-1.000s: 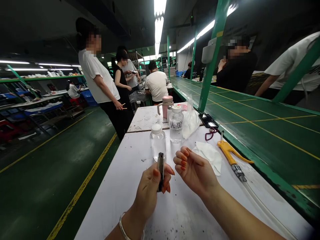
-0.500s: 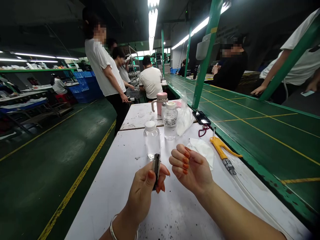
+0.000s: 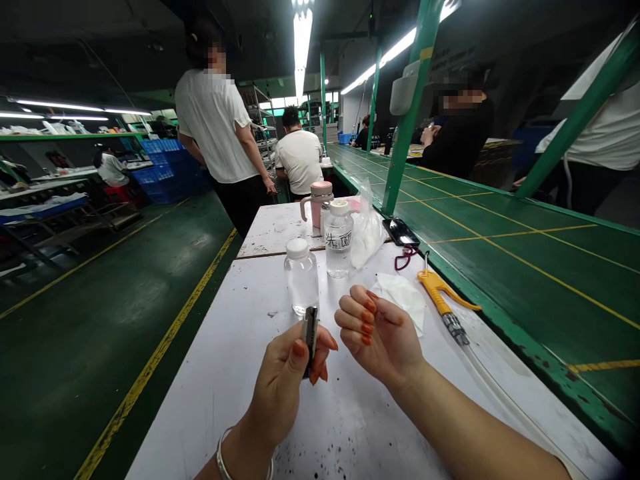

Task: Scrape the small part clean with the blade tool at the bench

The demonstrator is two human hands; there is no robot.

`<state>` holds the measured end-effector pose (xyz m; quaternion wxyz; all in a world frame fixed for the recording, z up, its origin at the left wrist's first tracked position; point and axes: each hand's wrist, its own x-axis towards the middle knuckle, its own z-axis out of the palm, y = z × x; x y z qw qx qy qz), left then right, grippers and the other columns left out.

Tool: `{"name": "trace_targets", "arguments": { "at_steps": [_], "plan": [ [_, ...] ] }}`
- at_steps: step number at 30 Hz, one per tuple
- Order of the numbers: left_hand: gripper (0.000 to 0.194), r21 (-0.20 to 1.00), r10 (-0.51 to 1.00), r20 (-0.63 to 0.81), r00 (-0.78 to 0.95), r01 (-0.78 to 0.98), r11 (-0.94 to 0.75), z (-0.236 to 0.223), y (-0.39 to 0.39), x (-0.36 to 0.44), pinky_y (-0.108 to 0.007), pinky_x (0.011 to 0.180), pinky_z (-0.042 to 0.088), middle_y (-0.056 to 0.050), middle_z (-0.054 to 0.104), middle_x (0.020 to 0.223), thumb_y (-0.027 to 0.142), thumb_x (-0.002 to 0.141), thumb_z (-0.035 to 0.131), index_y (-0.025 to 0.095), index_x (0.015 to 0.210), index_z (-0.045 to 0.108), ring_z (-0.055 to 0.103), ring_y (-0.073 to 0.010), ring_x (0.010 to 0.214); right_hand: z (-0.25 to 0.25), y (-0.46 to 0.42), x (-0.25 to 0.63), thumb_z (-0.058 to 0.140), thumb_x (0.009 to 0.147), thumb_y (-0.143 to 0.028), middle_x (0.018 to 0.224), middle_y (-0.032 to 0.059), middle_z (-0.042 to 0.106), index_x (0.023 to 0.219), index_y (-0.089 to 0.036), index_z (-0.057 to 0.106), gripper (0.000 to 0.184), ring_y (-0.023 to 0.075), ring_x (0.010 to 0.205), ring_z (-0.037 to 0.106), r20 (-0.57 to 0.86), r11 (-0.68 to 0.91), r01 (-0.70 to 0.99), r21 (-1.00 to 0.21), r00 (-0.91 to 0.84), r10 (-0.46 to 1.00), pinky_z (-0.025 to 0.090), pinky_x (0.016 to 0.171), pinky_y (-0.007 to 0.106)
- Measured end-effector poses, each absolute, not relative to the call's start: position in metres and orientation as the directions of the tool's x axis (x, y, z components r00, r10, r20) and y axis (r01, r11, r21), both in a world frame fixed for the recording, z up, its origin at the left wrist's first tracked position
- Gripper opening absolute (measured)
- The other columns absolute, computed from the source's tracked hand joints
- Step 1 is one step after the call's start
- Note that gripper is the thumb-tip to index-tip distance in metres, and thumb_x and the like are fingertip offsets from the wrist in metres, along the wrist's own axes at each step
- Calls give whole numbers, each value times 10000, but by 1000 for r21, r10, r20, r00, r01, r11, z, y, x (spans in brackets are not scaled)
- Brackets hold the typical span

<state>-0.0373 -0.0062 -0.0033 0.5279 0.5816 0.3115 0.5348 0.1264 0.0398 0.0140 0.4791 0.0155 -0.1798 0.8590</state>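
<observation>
My left hand (image 3: pixel 280 380) is closed around a small black-and-silver bar (image 3: pixel 311 337), held upright between thumb and fingers above the white table. Its exact kind is not clear, and the fingers hide its lower part. Just to the right, my right hand (image 3: pixel 383 337) is turned palm toward me, with curled fingers and the thumb against the index finger. Nothing shows in its grip. Behind the bar stands a clear bottle (image 3: pixel 301 280) with a white lid. A ribbed bottle (image 3: pixel 339 241) with black writing is farther back. White tissue (image 3: pixel 403 297) lies behind my right hand.
A yellow air gun (image 3: pixel 436 293) with a hose lies at the table's right side, near a phone (image 3: pixel 401 232) and a dark red loop (image 3: pixel 405 259). A pink mug (image 3: pixel 319 207) and plastic bag (image 3: pixel 367 240) stand farther back. A green conveyor (image 3: pixel 480 227) runs alongside. Co-workers are beyond.
Both hands keep nearly the same pose, and the bar stays in my left hand. The standing co-worker at left has shifted right and turned away. The view has moved slightly.
</observation>
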Motion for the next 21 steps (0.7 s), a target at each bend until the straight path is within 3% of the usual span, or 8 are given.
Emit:
{"name": "trace_targets", "arguments": {
  "at_steps": [21],
  "plan": [
    [491,944,922,309,233,-194,-268,0,-6,-37,-277,584,409,9,417,626,548,994,345,180,946,667,402,-122,566,15,39,125,622,816,-152,629,-61,287,679,-207,357,303,74,525,349,145,-450,-838,-308,-509,849,411,483,124]
  ]
}}
